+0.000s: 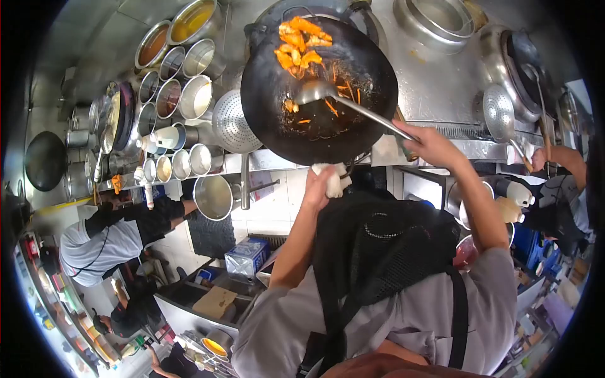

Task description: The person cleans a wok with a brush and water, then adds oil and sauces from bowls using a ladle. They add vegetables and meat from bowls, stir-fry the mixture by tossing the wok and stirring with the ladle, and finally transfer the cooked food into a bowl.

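Note:
In the head view a large black wok (265, 120) sits over the stove, its near edge toward me. My left hand (320, 188) is closed around a folded white cloth (334, 179) at the wok's near rim, where the handle is. My right hand (432, 146) grips the long handle of a steel ladle (315, 92), whose bowl rests inside the wok. Orange, sauce-coated food pieces (296, 44) are bunched at the wok's far side, and thin orange strips (332, 107) lie around the ladle in dark sauce.
A perforated strainer (236, 120) lies just left of the wok. Several steel pots, including one of yellow liquid (192, 22), crowd the left counter. Another strainer (498, 110) is at right, near a co-worker's hand (537, 159). A person (104, 242) stands at left.

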Action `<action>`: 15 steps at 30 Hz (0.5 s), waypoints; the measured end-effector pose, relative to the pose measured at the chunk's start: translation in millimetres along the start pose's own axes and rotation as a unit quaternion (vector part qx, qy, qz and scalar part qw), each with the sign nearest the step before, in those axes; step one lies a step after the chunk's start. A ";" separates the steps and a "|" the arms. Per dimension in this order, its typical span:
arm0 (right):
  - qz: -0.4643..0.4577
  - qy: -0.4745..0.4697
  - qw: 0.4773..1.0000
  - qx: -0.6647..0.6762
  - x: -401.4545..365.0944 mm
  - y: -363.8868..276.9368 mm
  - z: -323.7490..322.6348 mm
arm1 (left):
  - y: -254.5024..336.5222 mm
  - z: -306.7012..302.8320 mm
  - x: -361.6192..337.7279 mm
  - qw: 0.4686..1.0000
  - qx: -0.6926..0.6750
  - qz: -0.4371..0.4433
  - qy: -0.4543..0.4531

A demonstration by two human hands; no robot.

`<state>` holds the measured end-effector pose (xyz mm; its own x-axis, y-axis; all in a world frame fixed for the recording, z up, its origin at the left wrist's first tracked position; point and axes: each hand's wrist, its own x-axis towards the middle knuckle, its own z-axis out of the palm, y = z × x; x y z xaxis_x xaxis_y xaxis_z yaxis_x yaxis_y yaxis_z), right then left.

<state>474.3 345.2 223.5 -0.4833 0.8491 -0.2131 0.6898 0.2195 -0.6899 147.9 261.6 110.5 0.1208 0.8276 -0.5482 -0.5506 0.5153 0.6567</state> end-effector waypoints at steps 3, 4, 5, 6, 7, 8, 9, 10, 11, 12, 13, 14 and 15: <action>0.015 -0.105 0.993 0.060 -21.8 -10.4 -36.4 | 49.1 28.8 5.1 1.000 -0.007 -0.021 0.015; 0.120 -0.138 0.973 0.139 -21.9 -38.2 -56.8 | 65.2 37.1 21.5 1.000 -0.006 -0.015 0.000; 0.224 -0.165 0.936 0.214 -21.3 -63.2 -73.0 | 76.2 41.2 36.6 1.000 -0.002 -0.008 -0.018; 0.231 -0.155 0.931 0.235 -23.5 -63.1 -78.8 | 76.3 43.8 46.2 1.000 -0.003 0.009 0.014; 0.231 -0.155 0.931 0.236 -28.1 -63.2 -85.9 | 74.0 48.9 51.6 0.999 -0.002 0.027 0.044; 0.244 -0.169 0.936 0.191 -30.4 -62.8 -98.4 | 57.7 39.6 46.9 0.999 -0.029 0.009 0.040; 0.255 -0.179 0.940 0.142 -29.4 -63.4 -116.7 | 44.9 37.1 30.0 0.998 -0.060 0.012 0.026; 0.264 -0.196 0.936 0.125 -34.1 -68.4 -132.5 | 41.0 37.6 3.0 0.999 -0.046 -0.003 0.014; 0.263 -0.189 0.938 0.126 -35.4 -63.5 -142.4 | 42.1 37.9 -13.9 0.999 -0.030 -0.022 0.006; 0.263 -0.208 0.935 0.114 -36.9 -55.0 -149.5 | 50.0 41.5 -12.2 0.999 -0.029 -0.025 0.006; 0.265 -0.235 0.929 0.102 -37.5 -49.5 -153.4 | 56.9 44.9 -13.2 0.998 -0.022 -0.052 0.016; 0.261 -0.231 0.934 0.074 -28.7 -58.8 -155.1 | 64.3 48.8 -16.6 0.996 -0.016 -0.080 0.030; 0.261 -0.236 0.933 0.076 -15.1 -63.9 -144.8 | 83.0 61.0 -9.7 0.999 -0.010 -0.042 0.024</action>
<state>515.6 387.9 370.9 -0.3110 0.5064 -0.8043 0.8307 -0.2664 -0.4889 151.4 310.0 201.9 0.1285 0.7698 -0.6253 -0.5570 0.5777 0.5967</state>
